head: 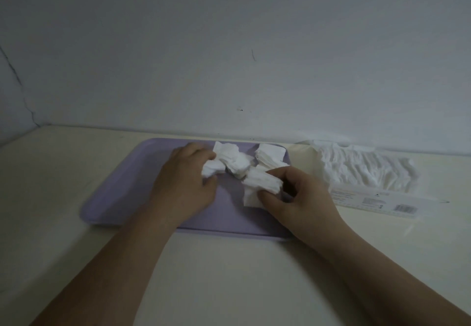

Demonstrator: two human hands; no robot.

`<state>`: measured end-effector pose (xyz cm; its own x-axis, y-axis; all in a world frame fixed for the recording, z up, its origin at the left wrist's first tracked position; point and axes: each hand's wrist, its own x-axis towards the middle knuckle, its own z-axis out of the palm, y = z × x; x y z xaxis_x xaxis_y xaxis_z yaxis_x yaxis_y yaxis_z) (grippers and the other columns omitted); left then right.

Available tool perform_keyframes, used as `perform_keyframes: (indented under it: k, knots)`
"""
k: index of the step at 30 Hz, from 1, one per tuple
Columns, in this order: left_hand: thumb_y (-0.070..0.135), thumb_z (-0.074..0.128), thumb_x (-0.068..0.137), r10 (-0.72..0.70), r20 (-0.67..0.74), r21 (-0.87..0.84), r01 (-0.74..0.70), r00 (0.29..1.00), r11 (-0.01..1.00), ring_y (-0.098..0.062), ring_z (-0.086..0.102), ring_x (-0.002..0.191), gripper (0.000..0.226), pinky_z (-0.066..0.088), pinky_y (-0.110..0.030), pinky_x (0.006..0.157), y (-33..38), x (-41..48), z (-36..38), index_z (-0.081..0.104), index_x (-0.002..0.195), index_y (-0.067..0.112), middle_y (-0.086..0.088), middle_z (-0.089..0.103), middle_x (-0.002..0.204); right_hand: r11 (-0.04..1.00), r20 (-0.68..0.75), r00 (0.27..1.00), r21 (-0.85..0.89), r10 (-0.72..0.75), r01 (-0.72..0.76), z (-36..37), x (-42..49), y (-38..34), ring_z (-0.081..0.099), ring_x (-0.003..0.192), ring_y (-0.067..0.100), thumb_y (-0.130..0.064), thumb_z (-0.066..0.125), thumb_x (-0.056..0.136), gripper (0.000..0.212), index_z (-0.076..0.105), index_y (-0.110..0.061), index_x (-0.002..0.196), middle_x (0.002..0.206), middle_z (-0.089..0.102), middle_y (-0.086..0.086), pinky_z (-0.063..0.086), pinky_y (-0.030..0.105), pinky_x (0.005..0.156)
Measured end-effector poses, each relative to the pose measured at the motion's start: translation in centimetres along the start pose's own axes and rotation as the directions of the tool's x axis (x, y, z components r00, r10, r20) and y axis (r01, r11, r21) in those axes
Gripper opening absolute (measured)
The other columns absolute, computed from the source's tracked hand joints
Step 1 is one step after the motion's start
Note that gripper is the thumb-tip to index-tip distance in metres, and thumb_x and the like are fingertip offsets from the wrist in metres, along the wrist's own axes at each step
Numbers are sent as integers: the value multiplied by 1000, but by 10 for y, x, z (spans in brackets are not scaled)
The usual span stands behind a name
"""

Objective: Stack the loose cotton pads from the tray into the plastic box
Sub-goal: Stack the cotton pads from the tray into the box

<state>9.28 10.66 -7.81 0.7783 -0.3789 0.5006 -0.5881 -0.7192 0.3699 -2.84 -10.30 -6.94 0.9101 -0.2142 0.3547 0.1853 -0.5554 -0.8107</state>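
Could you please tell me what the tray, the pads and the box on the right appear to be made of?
The tray looks like matte lilac plastic: one moulded piece with rounded corners and raised rim. The cotton pads look like soft white fibrous cotton, with ragged, crumpled edges. The plastic box seems thin clear plastic, since pads inside show through.

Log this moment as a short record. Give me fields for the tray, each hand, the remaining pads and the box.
tray: lavender tray, flat on the cream table
left hand: left hand grips a pad clump over the tray
right hand: right hand pinches a pad bunch between thumb and fingers
other pads: middle clump and back stack lie on the tray
box: plastic box on the table right of the tray, already holding rows of packed pads
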Motion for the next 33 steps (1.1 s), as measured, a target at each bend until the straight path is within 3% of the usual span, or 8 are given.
perform_keyframes:
  k: [3, 6, 15, 18, 21, 24, 28, 33]
  knots:
    - [9, 68, 84, -19, 118, -86, 29, 993, 996, -30, 59, 125, 41, 41, -26, 102, -6, -2, 4, 68, 125, 14, -6, 65, 133, 995, -7, 999, -93, -34, 33, 3, -1, 3, 67, 90, -8, -20, 77, 86, 31, 65, -47, 96, 92, 73, -29, 45, 1, 76]
    - [22, 71, 85, -62, 108, -66, 69, 992, 995, -29, 62, 115, 45, 51, -35, 95, -6, 0, 6, 65, 129, 19, -2, 67, 125, 993, -44, 998, -117, -36, 31, 4, -1, 5, 66, 87, -9, -24, 77, 87, 26, 68, -43, 102, 93, 73, -29, 44, 1, 73]
    - [40, 61, 68, -87, 81, -36, 90, 993, 995, -25, 54, 94, 20, 49, -36, 76, 5, -2, 5, 59, 83, 27, 6, 53, 96, 997, -51, 999, -76, -1, -3, 4, 0, 9, 67, 79, -7, -23, 76, 87, 24, 70, -40, 103, 87, 73, -26, 43, 2, 68]
    - [55, 74, 74, -98, -36, -12, 98, 995, 995, -22, 55, 89, 36, 49, -35, 71, 10, -1, 6, 54, 73, 25, 8, 50, 90, 997, -57, 998, -78, -8, 3, 4, 0, 11, 67, 77, -6, -23, 77, 86, 23, 71, -38, 103, 85, 72, -28, 42, 1, 67]
    - [44, 85, 68, -24, -138, 12, 26, 990, 1000, -23, 53, 97, 39, 50, -35, 74, 14, 3, 7, 57, 81, 22, 4, 54, 103, 998, -66, 998, -67, -1, -3, 5, 1, 11, 67, 76, -5, -24, 77, 86, 22, 72, -38, 103, 85, 73, -27, 43, 2, 67]
    - [30, 84, 68, 98, -32, -48, -99, 995, 994, -27, 52, 121, 26, 50, -38, 98, 17, 7, 14, 66, 85, 23, -1, 60, 131, 999, -78, 997, -35, 6, -9, 5, 2, 13, 68, 74, -4, -23, 77, 87, 21, 72, -36, 102, 88, 72, -30, 45, 3, 67]
    - [38, 72, 76, 128, 63, -45, -126, 990, 991, -27, 65, 110, 18, 56, -40, 89, 15, 6, 19, 76, 86, 23, 2, 73, 114, 999, -86, 996, -34, 7, -10, 5, 2, 14, 68, 77, -7, -23, 78, 86, 23, 70, -39, 101, 87, 72, -32, 44, 2, 68]
    - [38, 74, 79, 15, 5, -195, -14, 1000, 981, -24, 70, 106, 25, 58, -39, 89, 17, 2, 15, 76, 96, 20, 2, 76, 107, 999, -88, 996, -37, -14, 11, 5, 2, 14, 69, 78, -8, -22, 78, 86, 24, 70, -42, 97, 90, 72, -32, 45, 2, 68]
